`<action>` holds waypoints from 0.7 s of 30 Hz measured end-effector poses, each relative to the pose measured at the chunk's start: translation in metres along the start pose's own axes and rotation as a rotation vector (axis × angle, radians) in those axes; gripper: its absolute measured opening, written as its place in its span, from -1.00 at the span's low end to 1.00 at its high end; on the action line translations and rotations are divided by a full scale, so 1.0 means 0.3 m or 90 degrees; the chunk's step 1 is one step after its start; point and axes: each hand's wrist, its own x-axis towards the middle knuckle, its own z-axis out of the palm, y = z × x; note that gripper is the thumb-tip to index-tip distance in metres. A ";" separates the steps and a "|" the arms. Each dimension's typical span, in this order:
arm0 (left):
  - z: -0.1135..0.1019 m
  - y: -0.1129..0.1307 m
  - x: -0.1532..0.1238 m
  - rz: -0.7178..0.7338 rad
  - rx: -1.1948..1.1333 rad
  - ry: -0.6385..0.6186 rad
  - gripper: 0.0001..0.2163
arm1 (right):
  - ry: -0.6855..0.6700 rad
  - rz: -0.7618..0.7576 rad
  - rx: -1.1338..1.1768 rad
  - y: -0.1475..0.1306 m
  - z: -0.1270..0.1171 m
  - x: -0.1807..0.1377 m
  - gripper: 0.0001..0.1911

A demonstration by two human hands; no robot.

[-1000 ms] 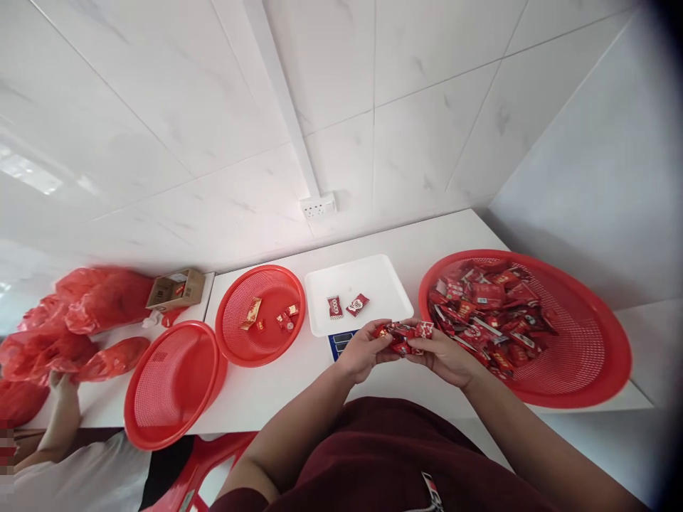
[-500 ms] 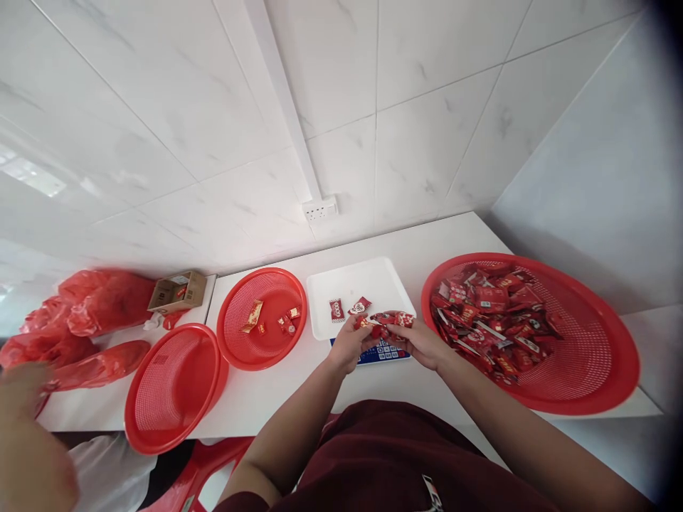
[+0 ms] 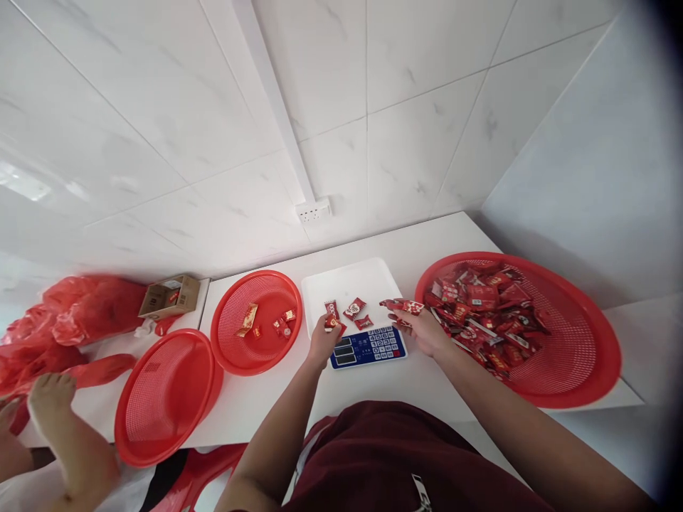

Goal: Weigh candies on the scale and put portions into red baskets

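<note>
My left hand (image 3: 321, 343) is closed on a small red wrapped candy (image 3: 334, 323) over the near left corner of a white weighing scale (image 3: 341, 279). A few more wrapped candies (image 3: 355, 308) lie on the scale's pan beside it. At the pan's right edge, my right hand (image 3: 425, 333) grips several red wrapped candies (image 3: 404, 306), their ends sticking out past the fingers. Between my hands shows the scale's blue keypad panel (image 3: 368, 348). To the right stands a large red basket (image 3: 592, 348) heaped with similar red packets (image 3: 488, 299).
Left of the scale is a red basket (image 3: 220, 320) with a few candies inside; another red basket (image 3: 210, 398) overhangs the table's front edge. Farther left are a small cardboard box (image 3: 184, 295), red plastic bags (image 3: 90, 306) and another person's arm (image 3: 80, 441). A tiled wall (image 3: 224, 206) runs behind.
My hands have moved apart, left and right, uncovering the keypad. Another small candy now lies on the pan. The other person's arm has shifted at the left.
</note>
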 end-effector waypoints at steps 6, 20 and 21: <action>0.013 -0.006 0.018 0.055 0.131 0.036 -0.51 | 0.027 -0.039 -0.031 -0.044 -0.162 -0.105 -0.68; 0.053 -0.068 -0.049 0.144 0.288 0.019 -0.55 | 0.162 -0.213 -0.836 -0.225 -0.564 -0.092 -0.52; 0.057 -0.062 -0.056 0.146 0.287 0.016 -0.55 | 0.182 -0.220 -0.877 -0.230 -0.563 -0.051 -0.53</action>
